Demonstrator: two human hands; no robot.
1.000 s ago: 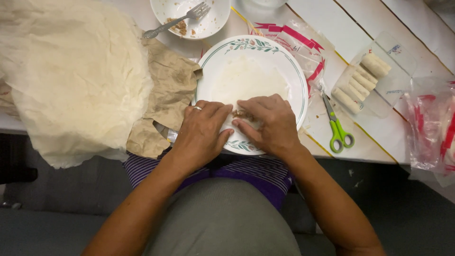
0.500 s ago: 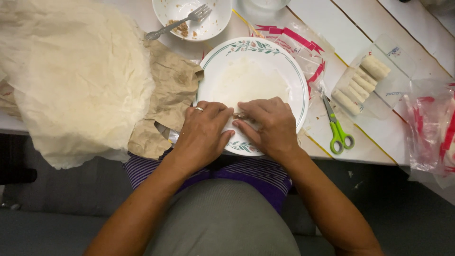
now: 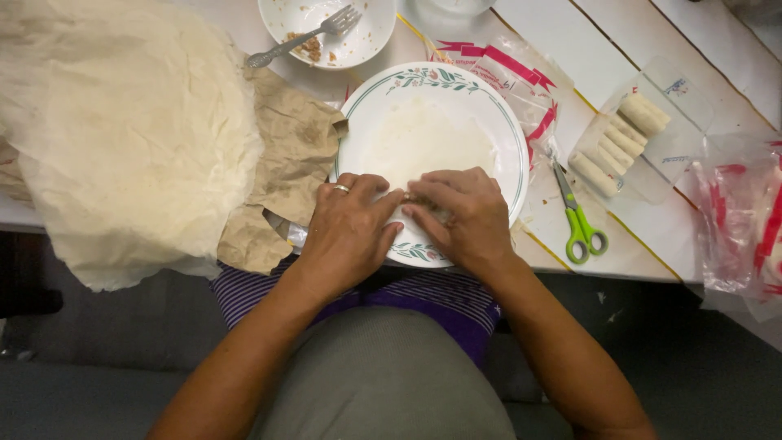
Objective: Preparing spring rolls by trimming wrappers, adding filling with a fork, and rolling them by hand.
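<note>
At the near edge of the desk, a white plate with a green leaf border lies partly over the edge, and both hands rest on its near side. Left hand, with a ring on one finger, lies palm down with its fingers curled and pressed onto a thin pale wrapper sheet spread over the plate. Right hand lies just beside it, fingers bent the same way, the fingertips of the two hands meeting over the sheet's near part. Neither grip is wide open; both are half closed and pressing on the folded edge of the wrapper, and what lies under the fingers is hidden.

Toward the left edge of the desk, a big stack of cream wrapper sheets hangs over the edge, with crumpled brown paper between it and the plate, touching the plate's rim. Toward the far edge stands a white bowl with brown crumbs of filling and a fork leaning in it. To the right of the plate lies a clear plastic bag with red print, then green-handled scissors, then a clear tray holding a row of pale finished rolls. Another red-printed bag lies at the right edge.
</note>
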